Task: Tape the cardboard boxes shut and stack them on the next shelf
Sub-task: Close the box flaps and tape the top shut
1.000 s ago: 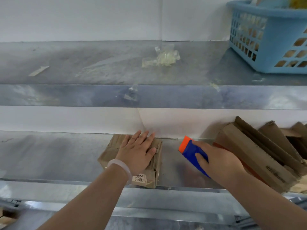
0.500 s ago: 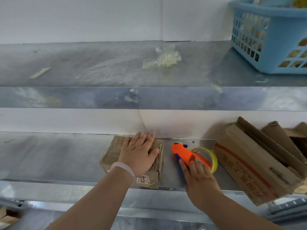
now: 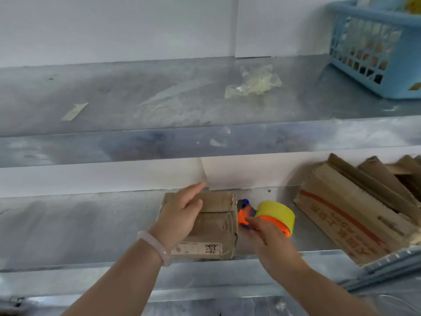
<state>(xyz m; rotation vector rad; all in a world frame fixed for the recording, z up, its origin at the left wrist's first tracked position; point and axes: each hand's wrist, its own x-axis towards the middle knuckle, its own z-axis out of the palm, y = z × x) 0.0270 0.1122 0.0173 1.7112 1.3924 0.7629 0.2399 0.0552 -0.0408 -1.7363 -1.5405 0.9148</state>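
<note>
A small worn cardboard box [image 3: 216, 222] sits on the lower metal shelf [image 3: 79, 226], its flaps folded down. My left hand [image 3: 182, 213] rests on the left part of its top, fingers straight and pointing toward the back wall. My right hand [image 3: 266, 236] grips an orange and blue tape dispenser [image 3: 245, 213] carrying a yellow tape roll [image 3: 275, 212]. The dispenser's head touches the box's right side near the top edge.
A larger cardboard box [image 3: 346, 215] with a red stripe lies tilted at the right, with more flattened cardboard [image 3: 387, 172] behind it. On the upper shelf [image 3: 136, 99] are a crumpled clear wrapper [image 3: 252, 82], a tape scrap [image 3: 75, 111] and a blue basket [image 3: 376, 46].
My right hand has brought the dispenser left, up against the box's right side, turning it so the yellow roll shows. My left hand has slid toward the box's left part.
</note>
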